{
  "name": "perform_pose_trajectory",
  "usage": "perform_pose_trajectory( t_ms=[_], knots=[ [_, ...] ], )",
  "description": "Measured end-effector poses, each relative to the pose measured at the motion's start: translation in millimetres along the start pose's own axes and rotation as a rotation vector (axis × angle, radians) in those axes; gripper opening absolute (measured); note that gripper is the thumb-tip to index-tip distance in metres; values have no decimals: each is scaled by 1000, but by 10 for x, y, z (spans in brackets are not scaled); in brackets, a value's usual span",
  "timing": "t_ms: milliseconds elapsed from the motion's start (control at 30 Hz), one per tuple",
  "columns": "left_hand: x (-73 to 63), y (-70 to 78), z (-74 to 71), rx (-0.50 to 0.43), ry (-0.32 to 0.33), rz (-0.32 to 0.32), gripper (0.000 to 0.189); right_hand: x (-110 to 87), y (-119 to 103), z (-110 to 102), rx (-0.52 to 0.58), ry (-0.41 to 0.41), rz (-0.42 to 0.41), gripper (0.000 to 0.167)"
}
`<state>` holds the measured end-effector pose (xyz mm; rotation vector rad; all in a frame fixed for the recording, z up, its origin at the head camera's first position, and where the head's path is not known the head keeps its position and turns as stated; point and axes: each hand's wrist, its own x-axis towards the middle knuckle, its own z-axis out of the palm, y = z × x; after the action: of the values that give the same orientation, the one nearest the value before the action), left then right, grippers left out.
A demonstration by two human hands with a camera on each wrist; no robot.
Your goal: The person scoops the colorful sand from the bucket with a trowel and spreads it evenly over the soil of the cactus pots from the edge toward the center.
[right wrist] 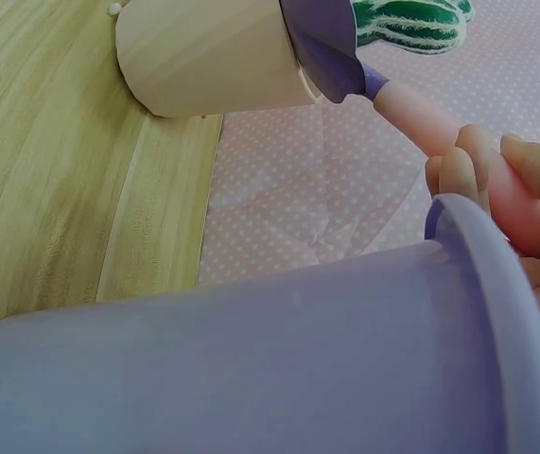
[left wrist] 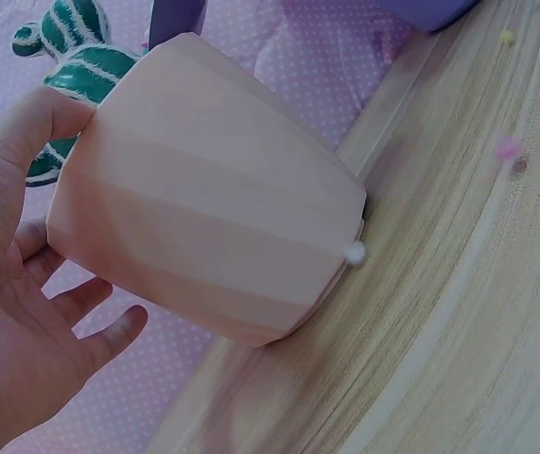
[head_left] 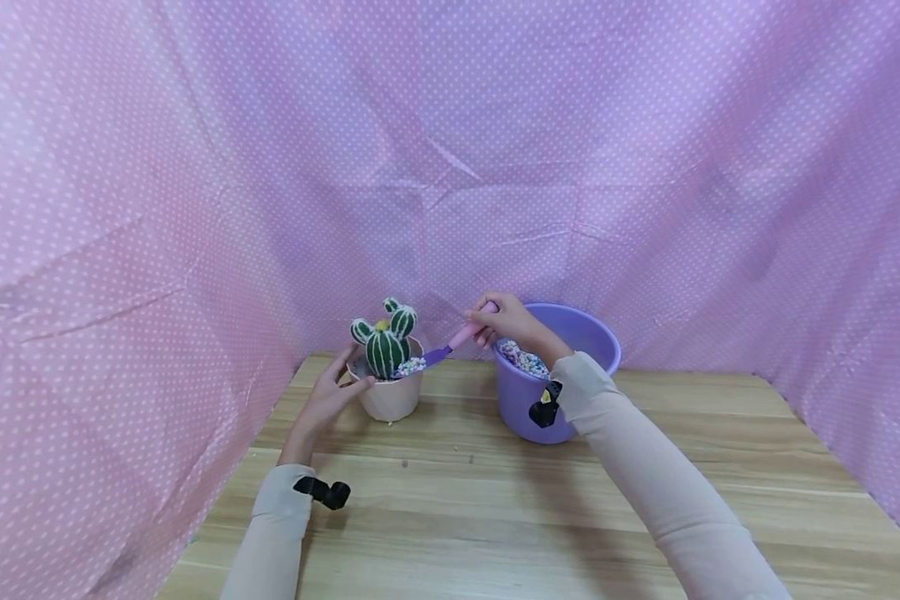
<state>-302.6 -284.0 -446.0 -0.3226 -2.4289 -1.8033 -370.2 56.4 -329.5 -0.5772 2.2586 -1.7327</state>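
A green cactus [head_left: 387, 353] with white stripes stands in a pale pink flowerpot [head_left: 390, 402]. My left hand [head_left: 332, 398] grips the pot at its left rim; in the left wrist view the thumb [left wrist: 57, 112] lies at the rim, with some fingers spread beside the wall. With my right hand [head_left: 513, 321] I hold a small trowel by its pink handle [head_left: 465, 335]. Its purple blade [right wrist: 324, 43] reaches over the pot's right rim, bearing multicoloured beads [head_left: 411, 365] beside the cactus. The handle's end is partly covered by my fingers.
Below my right wrist stands a purple bucket [head_left: 521, 408] with more multicoloured beads [head_left: 523, 360] inside. A few loose beads [left wrist: 507, 148] are scattered on the wooden table [head_left: 450, 517]. Pink dotted cloth [head_left: 495, 167] hangs behind and at both sides.
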Motion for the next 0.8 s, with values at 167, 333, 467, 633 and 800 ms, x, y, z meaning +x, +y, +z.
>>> perform_pose_trajectory(
  t_ms=[167,333,467,633,800],
  knots=[
    [3,2,0,-17,3,-6,83,11,9,-5,-12,-3,3,13],
    [26,0,-17,-19,-4,-24,84,17,-1,1,-12,-3,13,14],
    [30,26,-13,-9,-2,-45,85,10,-19,8,-18,-6,12,16],
    [-5,109,64,32,16,-35,89,5,-46,15,-34,-9,21,15],
    [-57,237,108,22,13,-33,90,16,-54,18,-38,-9,21,14]
  ],
)
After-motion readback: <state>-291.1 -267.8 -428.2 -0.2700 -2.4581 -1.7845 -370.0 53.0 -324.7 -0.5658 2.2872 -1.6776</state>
